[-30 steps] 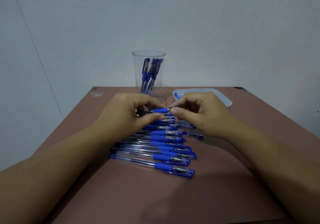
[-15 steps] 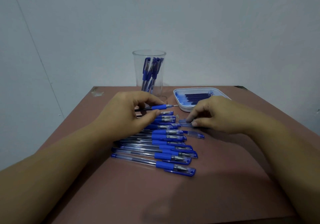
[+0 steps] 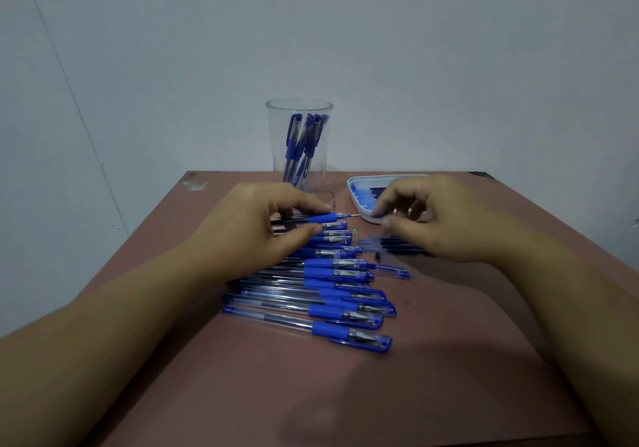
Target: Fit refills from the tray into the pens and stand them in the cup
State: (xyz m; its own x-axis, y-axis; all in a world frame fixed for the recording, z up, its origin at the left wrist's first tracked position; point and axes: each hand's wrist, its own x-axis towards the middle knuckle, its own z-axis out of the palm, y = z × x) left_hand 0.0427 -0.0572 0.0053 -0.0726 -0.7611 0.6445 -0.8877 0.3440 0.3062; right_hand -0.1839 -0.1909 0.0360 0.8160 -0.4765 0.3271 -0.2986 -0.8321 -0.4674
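L hand (image 3: 262, 229) pinching uncapped pen (image 3: 321, 218) btw thumb + fingers, tip pointing at tray (image 3: 356, 184), far-right part of table (image 3: 449, 377). R hand (image 3: 439, 218) curled over tray's near rim, can't tell if holding anything tbh. Cup (image 3: 299, 156) w/ pens standing inside, by far edge. Capped pens (image 3: 345, 294) rowed mid-table.

One wide-angle view, worn on the person's head, looks forward and down from close over the reddish-brown counter (image 3: 345, 394), which fills the lower half. It faces the tall clear plastic cup (image 3: 299, 142), centred at the far edge. Behind the cup rises a pale grey wall (image 3: 449, 49).
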